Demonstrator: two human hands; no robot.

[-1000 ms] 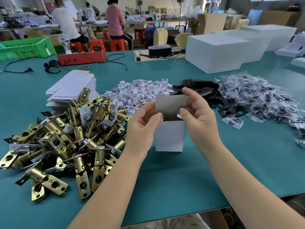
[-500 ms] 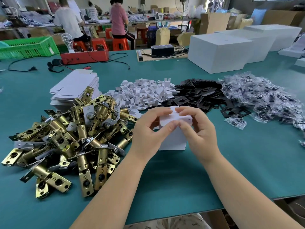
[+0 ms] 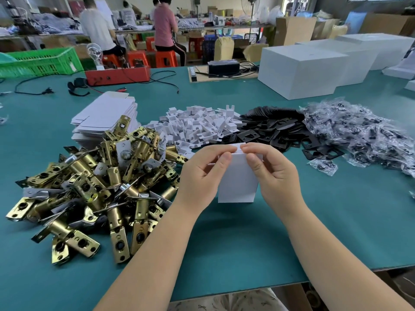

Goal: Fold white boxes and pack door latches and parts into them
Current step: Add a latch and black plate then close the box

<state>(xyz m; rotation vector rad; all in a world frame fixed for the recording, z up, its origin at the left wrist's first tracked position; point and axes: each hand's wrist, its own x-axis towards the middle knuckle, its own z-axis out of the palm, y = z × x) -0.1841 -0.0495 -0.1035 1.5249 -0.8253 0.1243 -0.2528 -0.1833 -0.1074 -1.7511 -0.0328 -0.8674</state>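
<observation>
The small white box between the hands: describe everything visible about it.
The small white box is plain, matte cardboard by its look, unprinted. It stands upright on the green table, its near face toward the camera, just right of the brass latch pile. Its top flap is folded down. The left hand and right hand pinch its top edge, fingers over the top and thumbs on the near face.

A teal table [image 3: 247, 243] bears brass door latches [image 3: 94, 182], flat box blanks [image 3: 105, 113], white clips [image 3: 199, 126], black plates [image 3: 274, 131], bagged parts [image 3: 359, 135] and an upright white box [image 3: 238, 180].

One head-worn wide-angle view looks forward and down, close over the green table [image 3: 247, 243], workshop behind.
</observation>
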